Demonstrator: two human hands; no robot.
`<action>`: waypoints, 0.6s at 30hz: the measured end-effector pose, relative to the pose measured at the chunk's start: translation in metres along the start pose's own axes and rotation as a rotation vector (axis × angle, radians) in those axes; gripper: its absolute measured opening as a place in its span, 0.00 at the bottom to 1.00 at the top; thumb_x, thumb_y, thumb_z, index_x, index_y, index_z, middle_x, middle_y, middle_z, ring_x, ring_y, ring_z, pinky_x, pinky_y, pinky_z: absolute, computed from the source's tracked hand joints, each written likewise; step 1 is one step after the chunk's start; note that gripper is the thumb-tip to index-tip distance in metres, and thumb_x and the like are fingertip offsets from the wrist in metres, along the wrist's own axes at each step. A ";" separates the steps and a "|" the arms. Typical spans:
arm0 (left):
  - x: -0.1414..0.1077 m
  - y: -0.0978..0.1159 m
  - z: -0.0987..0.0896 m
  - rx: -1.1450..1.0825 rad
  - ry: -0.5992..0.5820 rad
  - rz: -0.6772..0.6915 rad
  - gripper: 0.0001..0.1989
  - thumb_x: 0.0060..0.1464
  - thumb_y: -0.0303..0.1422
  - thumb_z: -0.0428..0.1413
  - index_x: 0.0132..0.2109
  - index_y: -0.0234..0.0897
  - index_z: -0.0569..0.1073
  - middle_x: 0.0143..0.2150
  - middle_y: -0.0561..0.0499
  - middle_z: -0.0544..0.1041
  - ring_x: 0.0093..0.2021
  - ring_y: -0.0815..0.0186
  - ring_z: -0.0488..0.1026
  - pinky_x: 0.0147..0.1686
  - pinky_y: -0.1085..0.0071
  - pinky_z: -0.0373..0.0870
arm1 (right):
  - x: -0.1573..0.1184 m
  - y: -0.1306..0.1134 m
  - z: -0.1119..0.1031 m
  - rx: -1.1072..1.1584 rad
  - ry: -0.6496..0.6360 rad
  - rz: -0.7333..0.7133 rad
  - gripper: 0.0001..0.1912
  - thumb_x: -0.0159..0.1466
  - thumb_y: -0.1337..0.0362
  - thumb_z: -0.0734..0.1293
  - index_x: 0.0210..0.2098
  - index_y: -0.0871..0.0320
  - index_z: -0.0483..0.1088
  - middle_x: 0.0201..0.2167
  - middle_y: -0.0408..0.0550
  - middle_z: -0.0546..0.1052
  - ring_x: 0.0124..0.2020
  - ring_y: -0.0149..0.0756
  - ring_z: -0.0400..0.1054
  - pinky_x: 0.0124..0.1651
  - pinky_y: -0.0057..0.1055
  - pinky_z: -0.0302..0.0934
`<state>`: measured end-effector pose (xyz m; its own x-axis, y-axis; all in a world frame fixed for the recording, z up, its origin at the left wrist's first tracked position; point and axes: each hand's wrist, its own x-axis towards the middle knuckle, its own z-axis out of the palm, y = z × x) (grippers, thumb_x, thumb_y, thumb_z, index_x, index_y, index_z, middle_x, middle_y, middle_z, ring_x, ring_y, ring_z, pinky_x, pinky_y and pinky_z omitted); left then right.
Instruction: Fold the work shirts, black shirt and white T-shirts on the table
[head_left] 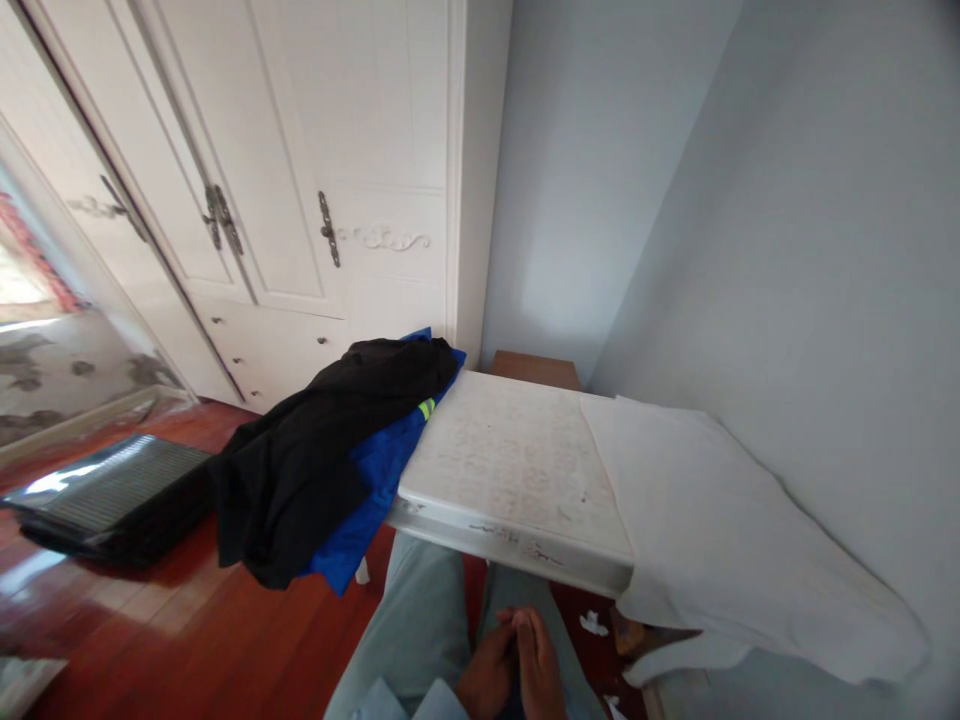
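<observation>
My left hand [487, 672] and my right hand [537, 662] are together in my lap, in front of the white table. Their fingertips meet, with the fingers curled in and pressed close. Nothing shows in either hand, though the palms are hidden from above. Beyond my knees stands the white table [517, 455], its top scuffed and marked. Over its left end lies a black garment [322, 440], on top of a blue garment [382, 465] with a small yellow-green strip. A white cloth [697, 510] drapes over the right end and hangs down.
A white wardrobe [375, 120] stands behind, left of a grey wall. On the reddish wooden floor [172, 625], a black case [112, 500] with a shiny ribbed top lies at left. A brown wooden piece [536, 368] shows behind the table; crumpled white paper [593, 624] lies beneath it.
</observation>
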<state>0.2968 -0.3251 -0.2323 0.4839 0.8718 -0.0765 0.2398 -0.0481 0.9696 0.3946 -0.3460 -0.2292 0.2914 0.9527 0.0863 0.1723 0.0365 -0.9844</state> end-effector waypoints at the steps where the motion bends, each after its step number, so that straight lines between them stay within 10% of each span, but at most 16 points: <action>1: 0.003 -0.002 0.000 0.028 -0.033 -0.018 0.23 0.63 0.44 0.43 0.53 0.44 0.78 0.48 0.45 0.81 0.53 0.54 0.75 0.65 0.53 0.64 | 0.000 0.005 0.001 -0.009 0.009 0.018 0.30 0.66 0.34 0.58 0.32 0.52 0.76 0.31 0.47 0.81 0.37 0.44 0.78 0.43 0.36 0.73; 18: 0.015 -0.036 0.000 0.118 -0.073 -0.035 0.26 0.57 0.31 0.46 0.59 0.43 0.76 0.54 0.46 0.80 0.63 0.54 0.71 0.69 0.48 0.56 | 0.014 0.025 0.003 -0.089 -0.014 0.063 0.29 0.57 0.26 0.56 0.25 0.40 0.72 0.26 0.41 0.81 0.34 0.54 0.79 0.40 0.48 0.75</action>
<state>0.2959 -0.3101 -0.2680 0.5324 0.8364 -0.1303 0.3530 -0.0795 0.9323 0.4002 -0.3312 -0.2529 0.2916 0.9563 0.0224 0.2375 -0.0497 -0.9701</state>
